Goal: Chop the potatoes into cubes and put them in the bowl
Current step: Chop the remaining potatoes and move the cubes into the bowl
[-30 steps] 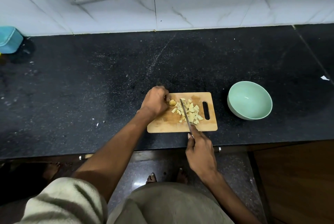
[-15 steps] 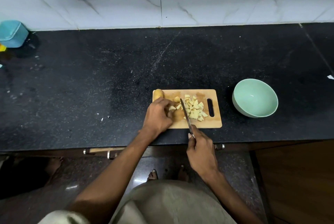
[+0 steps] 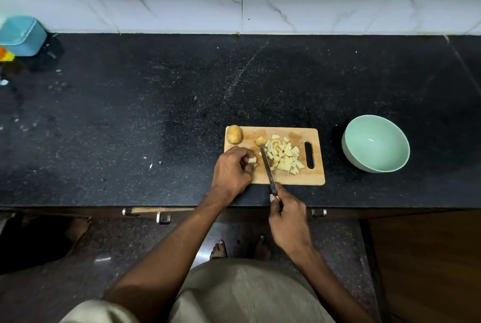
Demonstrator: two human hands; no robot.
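left hand [image 3: 232, 169] pinching a potato piece [image 3: 252, 160], right hand [image 3: 288, 218] gripping the knife [image 3: 267, 166], fingertips risk a nick so close to the blade.

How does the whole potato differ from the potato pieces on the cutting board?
The whole potato is uncut with brown skin on; the potato pieces are small, pale yellow cubes. The whole potato sits alone at the cutting board's far left corner; the pieces lie heaped right of the knife. Both rest on the board.

text: none legible | labels: none | brands: none | numbers: none
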